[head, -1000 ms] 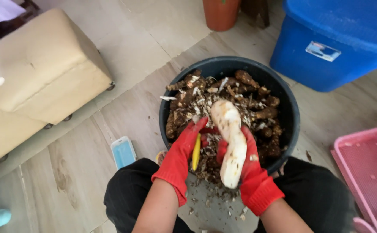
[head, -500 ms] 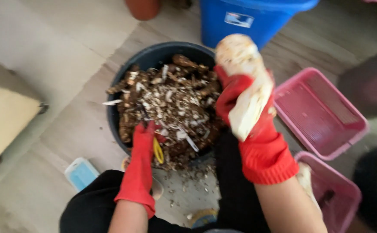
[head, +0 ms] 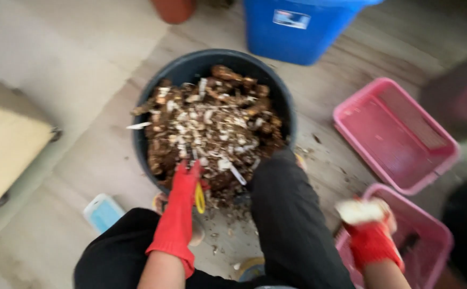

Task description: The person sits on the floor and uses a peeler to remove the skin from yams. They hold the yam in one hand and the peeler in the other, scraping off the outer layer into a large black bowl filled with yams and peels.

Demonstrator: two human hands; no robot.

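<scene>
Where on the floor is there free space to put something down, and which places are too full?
Bare floor lies left of the black tub, up to the beige cushion, and between the tub and the upper pink basket. The tub is heaped with peelings. It is crowded by the knees, where the left hand and right hand are.

A home floor used for food preparation: pale wood-look flooring (head: 83,144), a cream cushioned seat (head: 3,150) well left of the gloved hands, and plastic household containers around them — black tub (head: 190,69), blue bin (head: 297,37), pink baskets (head: 394,134).
</scene>
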